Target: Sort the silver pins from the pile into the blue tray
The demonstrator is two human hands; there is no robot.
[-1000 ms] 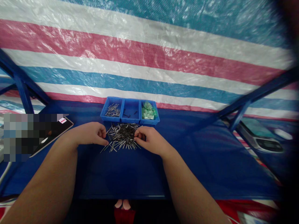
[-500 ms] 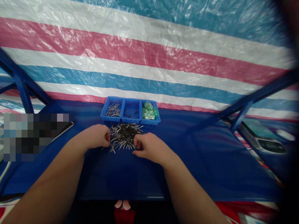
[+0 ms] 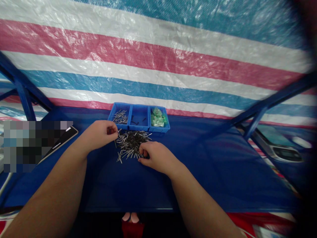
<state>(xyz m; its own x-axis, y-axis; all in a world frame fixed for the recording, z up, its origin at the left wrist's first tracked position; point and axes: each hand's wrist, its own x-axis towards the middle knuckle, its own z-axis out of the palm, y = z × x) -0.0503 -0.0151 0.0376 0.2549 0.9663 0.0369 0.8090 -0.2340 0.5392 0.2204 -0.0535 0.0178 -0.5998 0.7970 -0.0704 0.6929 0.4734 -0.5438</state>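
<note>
A heap of thin silver and black metal pieces [image 3: 132,142] lies on the blue table [image 3: 128,185]. At the heap's upper left, my left hand [image 3: 105,134] pinches a small metal piece, close below the left blue bin [image 3: 111,114]. That bin holds silver pieces [image 3: 120,117]. My right hand [image 3: 155,157] is at the heap's right edge with fingers curled; whatever it grips is hidden. The middle bin [image 3: 139,114] has a few dark pieces in it, and the right bin [image 3: 168,127] holds green and clear plastic packets [image 3: 158,118].
Blue metal frame bars [image 3: 24,99] rise at both sides. On the left lies a black flat object [image 3: 59,142], partly pixelated. A grey device with a display [image 3: 287,154] stands at the far right. Striped sheeting [image 3: 148,49] hangs behind the bins.
My left hand has moved up from the heap's left edge toward the left bin, with a metal piece now showing at its fingertips. My right hand has shifted slightly left.
</note>
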